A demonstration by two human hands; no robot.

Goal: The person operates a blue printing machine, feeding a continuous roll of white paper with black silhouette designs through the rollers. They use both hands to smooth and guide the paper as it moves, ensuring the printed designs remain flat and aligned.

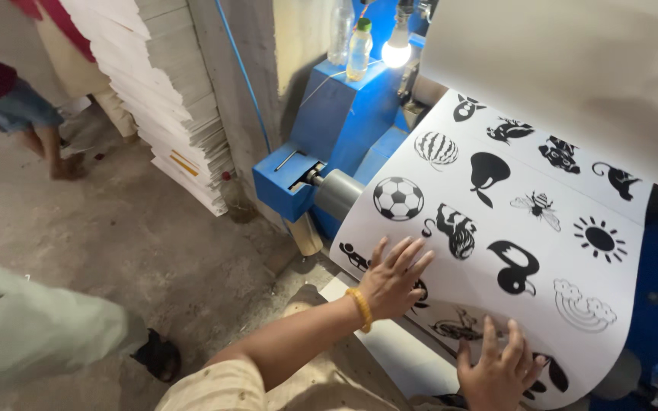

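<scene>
I see the printed sheet [512, 221] as the biggest thing here: a wide white sheet with black pictures such as a football, a pear and a sun. It hangs over the grey roller [338, 194] of the blue machine [344, 114]. Its long axis runs from the upper right, where it comes out under a white roll [573, 68], down to the lower left, and its lower edge curls near my hands. The sheet's left edge lies just beside the roller end; its right edge stops against a blue part of the machine.

On the left, the concrete floor [116, 228] gives open room, with a tall stack of white sheets [169, 84] against the wall and another person's feet further back.

My left hand [394, 278] lies flat on the sheet, fingers spread, grasping nothing. My right hand [500, 373] also presses flat on the lower edge, fingers apart, closed around nothing.
</scene>
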